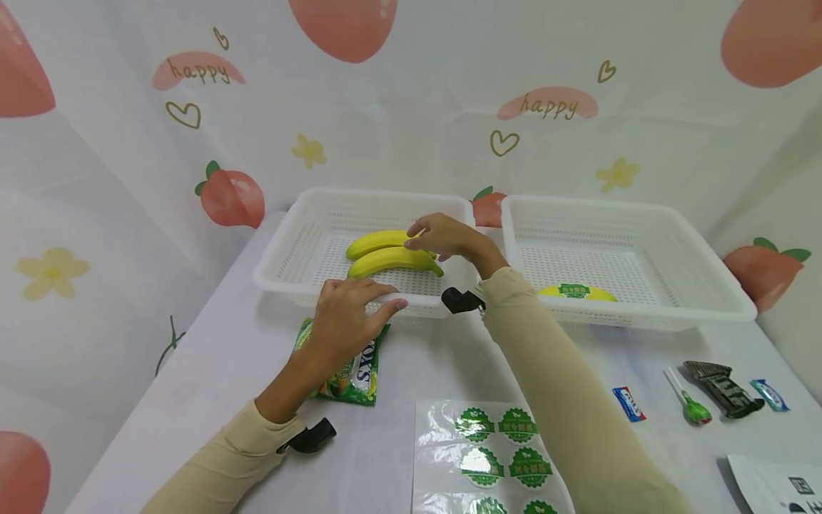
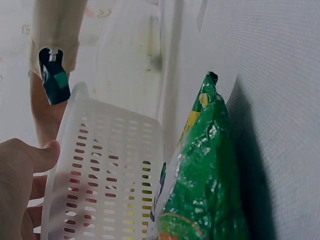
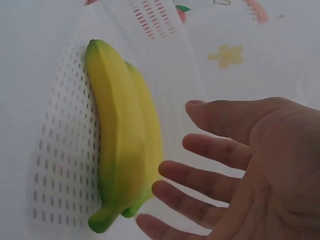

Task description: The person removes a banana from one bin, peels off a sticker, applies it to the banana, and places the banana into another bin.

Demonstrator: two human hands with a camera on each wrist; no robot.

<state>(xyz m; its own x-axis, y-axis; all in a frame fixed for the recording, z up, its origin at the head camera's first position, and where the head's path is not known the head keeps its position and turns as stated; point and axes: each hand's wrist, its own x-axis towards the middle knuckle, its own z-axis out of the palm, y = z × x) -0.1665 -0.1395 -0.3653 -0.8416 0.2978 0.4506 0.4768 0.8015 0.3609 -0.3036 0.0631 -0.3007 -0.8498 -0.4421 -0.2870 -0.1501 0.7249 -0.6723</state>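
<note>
Two yellow bananas point(image 1: 393, 262) lie side by side in the left white plastic basket point(image 1: 282, 285), green at their tips. My right hand point(image 1: 446, 235) is over their right end; in the right wrist view its fingers point(image 3: 200, 180) are spread and hold nothing. At the basket's front rim is my left hand point(image 1: 349, 307), with the rim between thumb and fingers. The left wrist view shows the thumb point(image 2: 47, 155) at the rim and the other fingers partly hidden behind it. Below that hand lies a green snack bag point(image 1: 359, 378), partly covered by the hand and forearm.
A second white basket point(image 1: 693, 285) on the right holds a yellow item with a green sticker point(image 1: 574, 291). A sheet of green round stickers point(image 1: 443, 457) lies in front. Small wrapped candies point(image 1: 629, 404), a lollipop point(image 1: 696, 410) and a black packet point(image 1: 726, 389) lie at right.
</note>
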